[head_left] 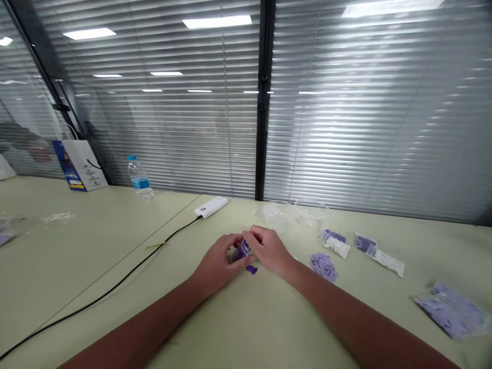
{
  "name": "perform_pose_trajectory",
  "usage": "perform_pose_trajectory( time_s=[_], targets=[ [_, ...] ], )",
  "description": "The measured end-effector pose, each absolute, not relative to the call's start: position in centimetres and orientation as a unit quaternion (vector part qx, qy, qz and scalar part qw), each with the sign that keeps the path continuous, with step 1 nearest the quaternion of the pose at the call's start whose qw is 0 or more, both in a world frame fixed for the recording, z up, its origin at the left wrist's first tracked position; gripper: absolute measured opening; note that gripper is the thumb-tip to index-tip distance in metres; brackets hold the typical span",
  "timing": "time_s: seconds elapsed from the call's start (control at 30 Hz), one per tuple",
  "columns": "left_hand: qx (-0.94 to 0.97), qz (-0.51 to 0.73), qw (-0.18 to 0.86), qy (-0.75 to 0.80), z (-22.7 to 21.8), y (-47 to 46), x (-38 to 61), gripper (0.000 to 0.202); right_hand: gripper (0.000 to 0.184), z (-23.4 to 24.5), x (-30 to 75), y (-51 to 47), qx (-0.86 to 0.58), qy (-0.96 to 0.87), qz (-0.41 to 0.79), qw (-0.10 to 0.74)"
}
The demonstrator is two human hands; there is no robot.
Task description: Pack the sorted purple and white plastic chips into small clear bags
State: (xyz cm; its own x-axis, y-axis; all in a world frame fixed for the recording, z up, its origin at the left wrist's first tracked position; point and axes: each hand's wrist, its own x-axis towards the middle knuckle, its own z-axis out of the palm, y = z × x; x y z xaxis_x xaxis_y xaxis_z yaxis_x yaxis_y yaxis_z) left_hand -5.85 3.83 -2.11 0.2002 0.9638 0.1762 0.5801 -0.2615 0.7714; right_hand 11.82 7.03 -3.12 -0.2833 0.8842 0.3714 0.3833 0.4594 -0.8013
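The small plastic bag of purple pieces [242, 250] is above the pale counter [115, 266], pinched between your left hand [216, 265] and right hand [269, 250], both grips pressed on it, with a loose purple piece [251, 269] just below them

Bare left forearm [130, 328] and right forearm [365, 328], slim, smooth; left hand [217, 266], right hand [269, 251] ungloved.
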Motion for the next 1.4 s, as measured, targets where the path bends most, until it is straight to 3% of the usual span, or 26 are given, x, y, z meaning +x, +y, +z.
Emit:
perform_pose_trajectory(
  time_s=[0.47,0.73,0.87,1.0,1.17,1.27,1.4],
  targets=[
    [0.724,0.332,0.290,0.530,-2.1,4.0,-5.9,0.036,0.038,-2.7,12.3,7.8,-0.370,-0.672,0.458,0.449],
    [0.707,0.339,0.312,0.536,-1.9,3.9,-6.0,0.040,0.062,-2.6,12.8,8.1,-0.390,-0.689,0.409,0.453],
    [0.698,0.344,0.323,0.539,-2.0,4.0,-6.1,0.042,0.055,-2.2,13.3,7.6,-0.383,-0.734,0.330,0.454],
    [0.692,0.356,0.324,0.538,-2.0,4.1,-6.1,0.041,0.023,-1.7,14.1,7.1,-0.346,-0.808,0.219,0.424],
    [0.676,0.380,0.309,0.550,-1.9,4.5,-6.4,0.041,0.039,-1.9,14.4,7.2,-0.344,-0.842,0.142,0.390],
    [0.654,0.403,0.289,0.572,-2.0,5.1,-6.8,0.041,0.035,-1.6,14.7,7.5,-0.364,-0.845,0.145,0.363],
    [0.620,0.424,0.280,0.598,-2.4,5.9,-7.4,0.042,0.031,-1.2,16.2,8.0,-0.344,-0.881,0.203,0.252]
  ],
)
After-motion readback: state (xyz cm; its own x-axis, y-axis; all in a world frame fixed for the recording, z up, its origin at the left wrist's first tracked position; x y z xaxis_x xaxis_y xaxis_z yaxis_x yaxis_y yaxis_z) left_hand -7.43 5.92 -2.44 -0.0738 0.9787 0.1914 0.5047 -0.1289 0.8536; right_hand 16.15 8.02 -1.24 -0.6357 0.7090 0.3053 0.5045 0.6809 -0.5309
